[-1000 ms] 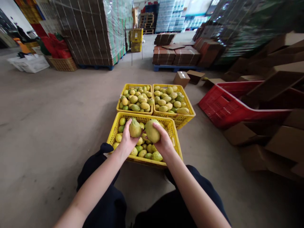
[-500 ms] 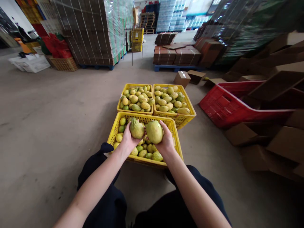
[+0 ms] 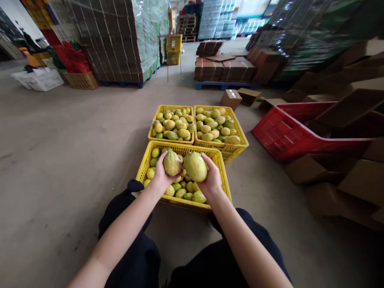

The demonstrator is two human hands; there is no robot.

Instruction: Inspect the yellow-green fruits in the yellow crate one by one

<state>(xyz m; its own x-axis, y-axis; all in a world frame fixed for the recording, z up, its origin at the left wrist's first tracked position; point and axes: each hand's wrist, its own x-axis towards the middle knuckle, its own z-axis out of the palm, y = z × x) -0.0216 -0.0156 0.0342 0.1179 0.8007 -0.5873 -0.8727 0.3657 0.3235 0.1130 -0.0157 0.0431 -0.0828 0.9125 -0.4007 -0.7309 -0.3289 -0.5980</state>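
My left hand [image 3: 161,177] is closed around a yellow-green, ribbed papaya [image 3: 173,164]. Wrapped in my right hand [image 3: 212,178] is a second, smoother green papaya [image 3: 195,166]. Both fruits are held up side by side, a narrow gap between them, above the near yellow crate [image 3: 224,176]. Below them, several smaller green and yellow papayas [image 3: 180,193] lie in that crate, partly hidden by my hands and wrists.
Two more yellow crates of papayas, the left one [image 3: 149,132] and the right one [image 3: 234,149], adjoin the near crate's far side. A red crate [image 3: 280,130] stands at the right among cardboard boxes [image 3: 312,168]. Flattened cartons [image 3: 237,70] and a wrapped pallet stack [image 3: 108,44] are farther back.
Both papayas have turned slightly in my hands; the left one's narrow upper end shows less, and the right one leans more to the left. The crates have not moved.
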